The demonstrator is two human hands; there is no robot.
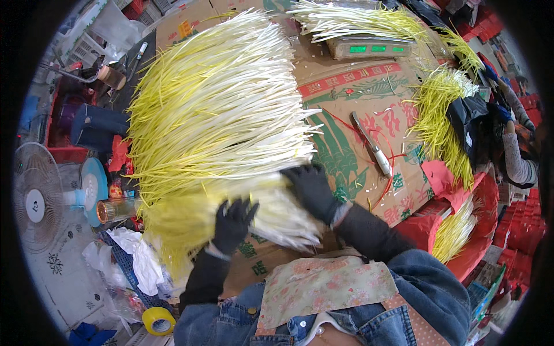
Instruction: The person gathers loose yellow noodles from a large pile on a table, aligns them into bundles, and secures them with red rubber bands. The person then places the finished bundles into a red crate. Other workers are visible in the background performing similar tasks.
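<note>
A broad layer of yellow chives [220, 104] lies before me, yellow leaves to the left and white stems to the right. Along its near edge, a loose bunch of chives [190, 216] is blurred by motion. My left hand [233, 225], in a black glove, rests against this bunch with its fingers spread and bent. My right hand [312, 192], also gloved in black, reaches over the white stems at the right. Its fingertips are partly hidden, and I cannot tell whether either hand grips the stems. A knife [373, 145] with a white handle lies right of the layer.
Printed cardboard [333, 82] covers the table. Chives lie across a digital scale [372, 48] at the back. To the right are more chives [441, 112], red wrapping [476, 225] and another person's sleeve [519, 158]. A fan [37, 203] and yellow tape roll [159, 321] are left.
</note>
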